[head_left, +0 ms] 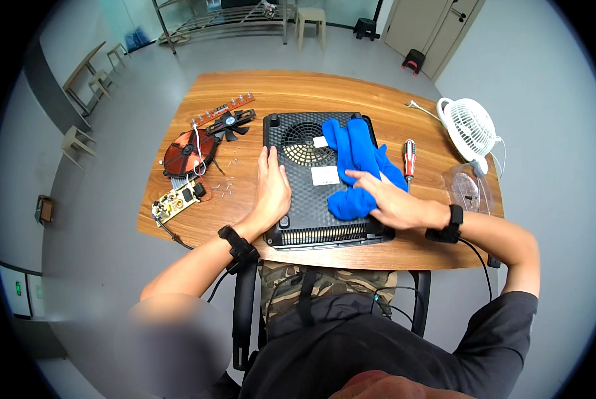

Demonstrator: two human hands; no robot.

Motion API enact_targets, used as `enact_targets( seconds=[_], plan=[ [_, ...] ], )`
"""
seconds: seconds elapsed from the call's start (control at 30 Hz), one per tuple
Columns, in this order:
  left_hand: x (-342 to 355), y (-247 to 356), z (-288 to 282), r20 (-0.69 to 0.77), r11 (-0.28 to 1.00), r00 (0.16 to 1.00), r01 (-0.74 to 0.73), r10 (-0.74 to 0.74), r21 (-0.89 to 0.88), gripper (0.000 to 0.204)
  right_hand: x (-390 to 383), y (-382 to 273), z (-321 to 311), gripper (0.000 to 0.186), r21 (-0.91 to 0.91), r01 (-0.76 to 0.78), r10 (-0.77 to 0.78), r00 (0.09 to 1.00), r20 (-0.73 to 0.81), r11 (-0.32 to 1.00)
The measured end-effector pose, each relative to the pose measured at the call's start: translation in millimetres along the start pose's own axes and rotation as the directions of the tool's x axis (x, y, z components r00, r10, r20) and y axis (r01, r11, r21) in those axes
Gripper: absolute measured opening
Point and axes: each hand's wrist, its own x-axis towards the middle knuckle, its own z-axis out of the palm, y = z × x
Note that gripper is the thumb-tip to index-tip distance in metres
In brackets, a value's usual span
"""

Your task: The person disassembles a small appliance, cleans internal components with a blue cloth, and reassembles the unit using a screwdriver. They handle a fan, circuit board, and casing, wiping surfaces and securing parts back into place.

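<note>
In front of me a black plastic appliance housing [301,199] lies vented side up, with a round grille [304,154] near its far end. My left hand [271,186] rests along its left edge, fingers stretched out and lying flat. A bright blue cloth [359,149] is bunched over the right half of the housing and hangs past its right side. My right hand [399,203] presses on the cloth's near part, index finger extended and the other fingers curled into the fabric. The cloth hides part of the grille and of a white label [324,175].
Left of the housing lie a copper coil disc [186,154], a small black fan [231,123], a circuit board [177,203] with wires and several loose screws [226,187]. On the right are a red-handled screwdriver [409,158], a white desk fan [469,126] and a clear plastic container [467,189].
</note>
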Motion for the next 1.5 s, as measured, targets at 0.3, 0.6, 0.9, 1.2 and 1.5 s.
enact_targets(
  seconds=[0.3,0.6,0.9,1.2,1.5],
  plan=[
    [-1.3,3.3,-5.0,0.009,1.0,1.0,0.008,-0.008,0.0,0.048,-16.4,-64.3,4.7,0.038,-0.254,0.227,-0.146,0.943,0.3,0.94],
    [-2.4,-0.8,-5.0,0.002,0.979,0.999,-0.04,0.042,-0.202,0.052,31.9,-56.5,25.9,0.017,-0.417,0.531,-0.488,0.846,0.214,0.738],
    [-2.7,-5.1,-4.4,0.016,0.999,1.0,-0.006,0.006,-0.041,0.047,-13.7,-31.0,0.6,0.021,-0.359,0.458,-0.364,0.881,0.301,0.813],
    [0.0,-14.8,-3.5,0.047,0.993,0.997,-0.057,0.062,-0.107,0.068,55.2,-69.5,56.8,0.021,-0.325,0.529,-0.554,0.832,0.015,0.784],
    [18.8,-39.4,-21.1,0.165,0.943,0.986,0.046,0.009,-0.33,0.074,69.2,-87.9,54.3,0.026,-0.349,0.493,-0.497,0.863,0.084,0.797]
  ],
)
